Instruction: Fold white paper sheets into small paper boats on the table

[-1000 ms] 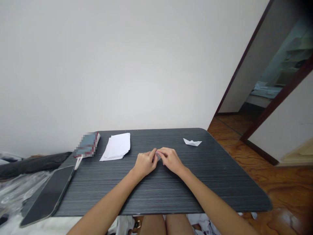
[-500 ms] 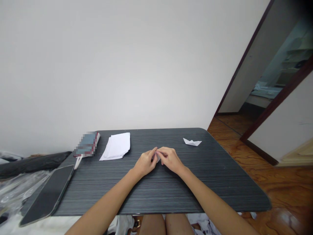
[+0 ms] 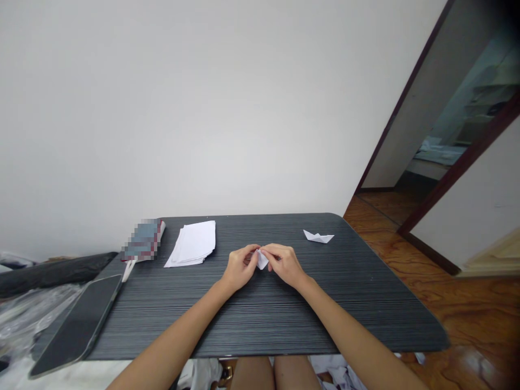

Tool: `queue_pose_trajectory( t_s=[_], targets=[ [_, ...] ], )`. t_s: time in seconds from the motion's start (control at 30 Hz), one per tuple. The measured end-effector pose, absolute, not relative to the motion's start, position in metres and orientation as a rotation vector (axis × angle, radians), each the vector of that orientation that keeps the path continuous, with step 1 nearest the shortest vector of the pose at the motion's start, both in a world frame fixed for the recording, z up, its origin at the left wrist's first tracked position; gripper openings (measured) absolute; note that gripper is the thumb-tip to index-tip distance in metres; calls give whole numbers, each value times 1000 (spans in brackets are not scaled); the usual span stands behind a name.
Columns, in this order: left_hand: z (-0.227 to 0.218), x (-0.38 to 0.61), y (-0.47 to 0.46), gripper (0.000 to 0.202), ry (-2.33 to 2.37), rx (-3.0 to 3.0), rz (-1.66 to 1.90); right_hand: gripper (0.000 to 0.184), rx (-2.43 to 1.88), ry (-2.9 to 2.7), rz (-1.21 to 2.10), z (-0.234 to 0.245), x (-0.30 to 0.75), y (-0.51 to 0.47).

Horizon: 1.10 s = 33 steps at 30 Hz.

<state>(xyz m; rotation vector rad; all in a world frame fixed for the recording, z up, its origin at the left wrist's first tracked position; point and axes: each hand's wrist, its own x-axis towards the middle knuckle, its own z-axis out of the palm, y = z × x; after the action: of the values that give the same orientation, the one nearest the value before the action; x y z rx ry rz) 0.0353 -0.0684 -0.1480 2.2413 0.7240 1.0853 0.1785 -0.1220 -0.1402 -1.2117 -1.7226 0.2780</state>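
A small folded piece of white paper (image 3: 262, 260) is pinched between both my hands above the middle of the dark striped table (image 3: 252, 319). My left hand (image 3: 238, 267) grips its left side with curled fingers. My right hand (image 3: 284, 264) pinches its right side, fingertips meeting the left hand's. Most of the paper is hidden by my fingers.
A finished white paper boat (image 3: 318, 236) sits at the table's far right. A stack of white sheets (image 3: 192, 244) lies at the far left, beside a blurred booklet (image 3: 143, 240). A dark phone (image 3: 77, 325) overhangs the table's left edge. Wooden floor and a doorway lie to the right.
My fingers have parted slightly, so more of the small folded paper shows between them. My hands stay in the same place over the table.
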Motion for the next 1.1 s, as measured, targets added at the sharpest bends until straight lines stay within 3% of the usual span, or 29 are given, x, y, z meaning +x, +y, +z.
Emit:
queue_pose_trajectory(
  t_s=[0.67, 0.83, 1.1],
  targets=[
    [-144, 33, -63, 22, 720, 2283, 1103, 17, -1250, -1753, 284, -133, 181, -123],
    [-142, 33, -67, 22, 657, 2361, 1055, 10, -1196, -1756, 440, -132, 182, -121],
    [-139, 31, -67, 23, 574, 2420, 1025, 14, -1098, -1708, 753, -132, 187, -120]
  ],
)
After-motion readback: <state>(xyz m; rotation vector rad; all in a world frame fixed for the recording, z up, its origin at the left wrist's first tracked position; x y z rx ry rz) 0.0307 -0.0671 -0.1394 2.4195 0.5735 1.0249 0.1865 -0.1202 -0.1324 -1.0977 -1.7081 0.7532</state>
